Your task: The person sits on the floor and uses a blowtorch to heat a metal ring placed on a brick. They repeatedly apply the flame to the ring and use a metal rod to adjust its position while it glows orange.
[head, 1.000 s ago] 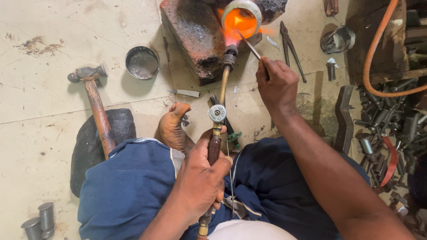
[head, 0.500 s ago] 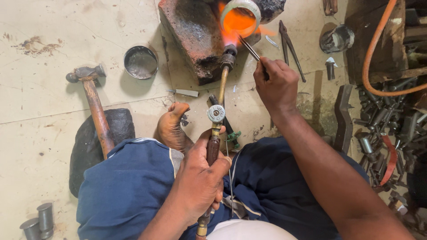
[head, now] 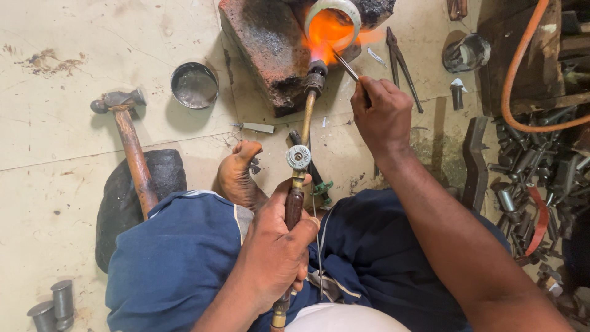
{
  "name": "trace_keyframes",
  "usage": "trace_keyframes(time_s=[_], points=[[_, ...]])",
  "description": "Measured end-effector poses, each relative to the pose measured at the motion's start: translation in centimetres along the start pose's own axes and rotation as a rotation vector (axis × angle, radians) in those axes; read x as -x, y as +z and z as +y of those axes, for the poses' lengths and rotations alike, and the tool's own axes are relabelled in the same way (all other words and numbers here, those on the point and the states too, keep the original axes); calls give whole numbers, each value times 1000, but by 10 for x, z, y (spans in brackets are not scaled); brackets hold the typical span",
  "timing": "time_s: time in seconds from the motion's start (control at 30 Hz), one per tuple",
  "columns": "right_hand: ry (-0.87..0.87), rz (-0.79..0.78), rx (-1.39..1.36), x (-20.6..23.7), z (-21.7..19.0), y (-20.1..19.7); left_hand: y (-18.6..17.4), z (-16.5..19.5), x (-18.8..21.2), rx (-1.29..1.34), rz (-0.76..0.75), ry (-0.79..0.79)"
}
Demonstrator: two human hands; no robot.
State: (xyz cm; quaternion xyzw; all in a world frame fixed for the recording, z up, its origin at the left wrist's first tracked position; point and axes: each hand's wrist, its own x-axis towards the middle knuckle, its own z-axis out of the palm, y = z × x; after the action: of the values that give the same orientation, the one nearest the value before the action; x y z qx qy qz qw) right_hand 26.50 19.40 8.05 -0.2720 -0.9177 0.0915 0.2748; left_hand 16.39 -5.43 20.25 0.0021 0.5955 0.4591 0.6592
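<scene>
Head view: two hands work a flame on a glowing ring

Largest in sight are the person's blue-clad legs, folded on the pale floor [head: 61, 154], with a bare foot [head: 236, 175] poking out toward the middle. A dark brick block [head: 270, 49] lies at the far centre, and a metal ring [head: 335, 18] sits on its right end, glowing orange inside.

From the right, the forearm stretches far across the scene, wrist bent slightly down; the right hand [head: 381, 114] is pinched closed around a thin rod [head: 347, 66] whose tip reaches the ring. Nearer, the left hand [head: 276, 252] is wrapped firmly round the handle of a gas torch [head: 304, 135], thumb lying along the shaft, nozzle pointing far into the ring.

At left lie a hammer [head: 129, 147] resting on a black stone [head: 132, 203], and a small round tin [head: 193, 85]. An orange hose [head: 516, 74] curves at far right, above a heap of metal scrap [head: 531, 184].
</scene>
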Motion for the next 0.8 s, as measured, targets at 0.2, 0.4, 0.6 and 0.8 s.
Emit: trace_keyframes(time_s=[0.2,0.4,0.6,0.8], points=[[46,-40,-24,0,-2,-1,1,0,0,4,-12,11],[55,-19,-52,1,-3,-1,1,1,0,1,-19,26],[30,-7,-25,1,-2,0,2,1,0,-11,-24,20],[65,8,-91,1,0,1,1,2,1,-19,-29,36]])
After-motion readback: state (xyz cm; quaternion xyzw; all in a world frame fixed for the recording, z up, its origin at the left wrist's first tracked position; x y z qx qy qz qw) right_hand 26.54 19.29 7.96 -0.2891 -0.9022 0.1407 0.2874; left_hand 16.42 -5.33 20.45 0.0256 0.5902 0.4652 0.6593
